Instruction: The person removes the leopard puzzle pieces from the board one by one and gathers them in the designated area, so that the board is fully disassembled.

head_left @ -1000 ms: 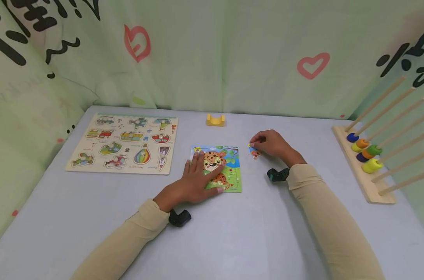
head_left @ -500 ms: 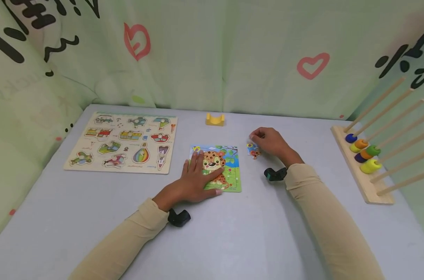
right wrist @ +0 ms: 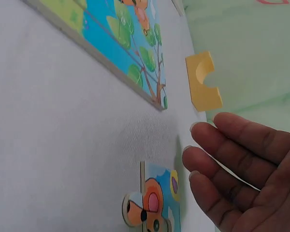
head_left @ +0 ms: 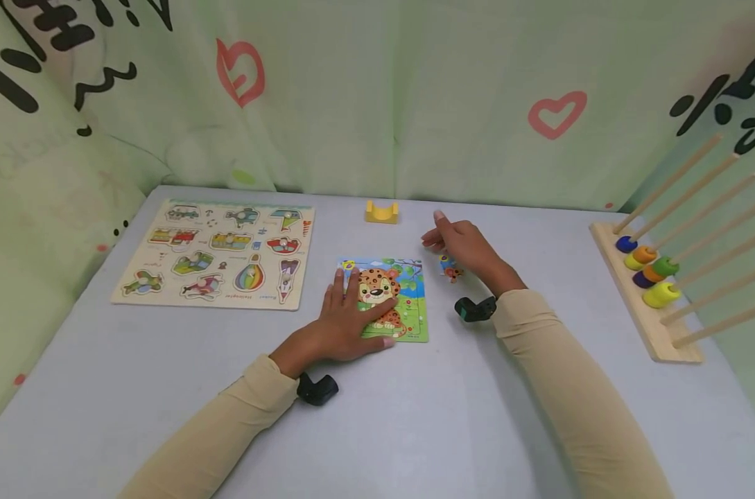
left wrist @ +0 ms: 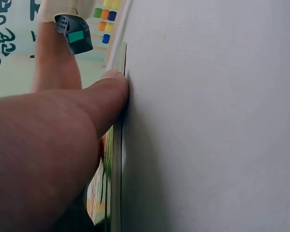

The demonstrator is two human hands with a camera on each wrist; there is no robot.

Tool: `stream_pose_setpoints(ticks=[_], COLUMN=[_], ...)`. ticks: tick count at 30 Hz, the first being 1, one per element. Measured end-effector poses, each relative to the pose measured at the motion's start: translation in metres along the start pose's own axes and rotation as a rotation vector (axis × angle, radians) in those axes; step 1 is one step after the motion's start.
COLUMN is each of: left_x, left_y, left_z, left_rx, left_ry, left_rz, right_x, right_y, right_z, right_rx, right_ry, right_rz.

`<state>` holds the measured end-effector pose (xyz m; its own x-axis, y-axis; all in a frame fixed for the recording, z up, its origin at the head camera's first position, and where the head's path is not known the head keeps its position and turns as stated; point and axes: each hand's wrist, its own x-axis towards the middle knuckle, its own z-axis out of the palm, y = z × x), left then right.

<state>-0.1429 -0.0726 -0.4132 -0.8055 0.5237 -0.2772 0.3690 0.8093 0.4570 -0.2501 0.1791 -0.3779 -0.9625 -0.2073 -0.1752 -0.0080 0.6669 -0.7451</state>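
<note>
My left hand [head_left: 342, 326] lies spread on a small leopard jigsaw puzzle [head_left: 414, 312], pressing its left part and covering some of the picture. In the left wrist view, the thumb [left wrist: 108, 94] rests along the puzzle's near edge [left wrist: 117, 174]. To the right of the puzzle, a loose jigsaw piece [head_left: 450, 270] with a blue ground and an orange animal part lies on the table. My right hand [head_left: 467, 251] hovers just beyond that piece, fingers extended and holding nothing. The right wrist view shows its fingers [right wrist: 210, 166] apart from the piece [right wrist: 157, 205].
A yellow block with a curved notch [head_left: 382, 213] stands at the table's back edge. On the left lies a wooden vehicle puzzle board [head_left: 227, 263]. A wooden peg rack [head_left: 648, 319] with coloured beads stands at the right. Green curtains [head_left: 389, 104] hang behind the table.
My right hand has come away from the loose piece, which stays on the table. It has moved left and toward the back, its fingers straightening. The left hand stays on the puzzle.
</note>
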Motion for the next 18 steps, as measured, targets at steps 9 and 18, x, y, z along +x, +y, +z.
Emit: stream_pose_setpoints(ticks=[9, 18], left_x=[0.002, 0.0], left_y=[0.002, 0.003], left_z=[-0.001, -0.002], left_rx=[0.009, -0.006], left_ry=[-0.01, -0.001], left_rz=[-0.016, -0.012], right_x=[0.0, 0.0], right_y=[-0.018, -0.037], right_z=[0.013, 0.03], right_rx=[0.01, 0.052], right_ry=[-0.008, -0.065], right_rz=[0.016, -0.027])
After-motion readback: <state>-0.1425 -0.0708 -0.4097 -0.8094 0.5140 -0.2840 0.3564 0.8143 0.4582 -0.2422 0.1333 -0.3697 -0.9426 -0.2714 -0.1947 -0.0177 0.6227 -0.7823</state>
